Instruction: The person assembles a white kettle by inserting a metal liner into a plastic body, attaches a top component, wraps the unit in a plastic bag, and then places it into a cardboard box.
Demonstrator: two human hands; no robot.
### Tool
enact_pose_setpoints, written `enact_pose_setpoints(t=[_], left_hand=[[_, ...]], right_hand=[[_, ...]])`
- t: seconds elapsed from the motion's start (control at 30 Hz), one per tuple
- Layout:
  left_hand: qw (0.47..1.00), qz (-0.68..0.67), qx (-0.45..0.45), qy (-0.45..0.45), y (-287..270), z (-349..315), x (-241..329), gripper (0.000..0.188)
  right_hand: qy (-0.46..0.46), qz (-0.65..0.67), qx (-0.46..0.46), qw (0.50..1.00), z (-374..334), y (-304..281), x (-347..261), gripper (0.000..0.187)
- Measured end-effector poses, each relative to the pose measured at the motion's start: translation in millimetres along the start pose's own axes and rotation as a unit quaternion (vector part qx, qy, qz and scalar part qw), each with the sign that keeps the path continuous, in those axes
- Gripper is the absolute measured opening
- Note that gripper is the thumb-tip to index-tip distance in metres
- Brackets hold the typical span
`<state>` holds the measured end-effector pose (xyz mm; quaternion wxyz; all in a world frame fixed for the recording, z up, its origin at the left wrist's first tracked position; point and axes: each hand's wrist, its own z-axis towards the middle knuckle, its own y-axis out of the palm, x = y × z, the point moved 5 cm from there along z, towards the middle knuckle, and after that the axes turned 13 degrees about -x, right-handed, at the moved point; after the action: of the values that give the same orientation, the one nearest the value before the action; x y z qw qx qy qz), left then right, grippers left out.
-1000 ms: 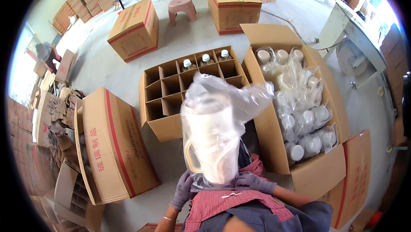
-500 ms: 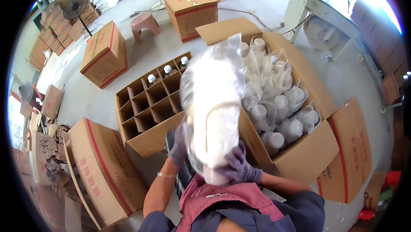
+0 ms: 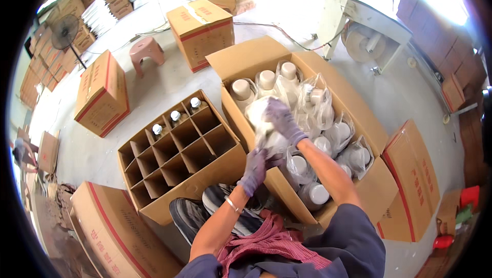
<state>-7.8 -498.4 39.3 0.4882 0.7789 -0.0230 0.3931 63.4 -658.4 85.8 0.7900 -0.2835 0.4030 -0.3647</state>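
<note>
Head cam: both gloved hands closed on a bagged white bottle (image 3: 266, 124) over the open carton (image 3: 328, 73) — right hand (image 3: 283, 120) on top, left hand (image 3: 254, 170) underneath. Film likely slick, bottle light but stiff — best gripped round the body, w/ support below. Divider box (image 3: 179, 150) sat beside.
</note>
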Motion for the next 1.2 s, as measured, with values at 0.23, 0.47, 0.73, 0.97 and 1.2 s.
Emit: enact_pose_setpoints(t=[0.23, 0.47, 0.73, 0.97, 1.2], left_hand=[[0.807, 0.567, 0.061, 0.153, -39, -119, 55, 0.027], [0.657, 0.718, 0.018, 0.227, -29, -113, 53, 0.038], [0.675, 0.705, -0.012, 0.217, -36, -101, 63, 0.038], [0.675, 0.704, -0.027, 0.220, -40, -98, 62, 0.041], [0.671, 0.705, -0.027, 0.228, -33, -99, 62, 0.040]], right_hand=[[0.162, -0.009, -0.047, 0.986, 4, -24, 107, 0.046], [0.579, -0.363, -0.172, 0.710, -50, -24, 253, 0.070], [0.370, -0.503, -0.042, 0.780, -33, -14, 232, 0.054], [0.244, -0.414, -0.226, 0.847, 50, 6, 183, 0.025], [-0.009, -0.275, -0.414, 0.868, 95, 155, 75, 0.031]])
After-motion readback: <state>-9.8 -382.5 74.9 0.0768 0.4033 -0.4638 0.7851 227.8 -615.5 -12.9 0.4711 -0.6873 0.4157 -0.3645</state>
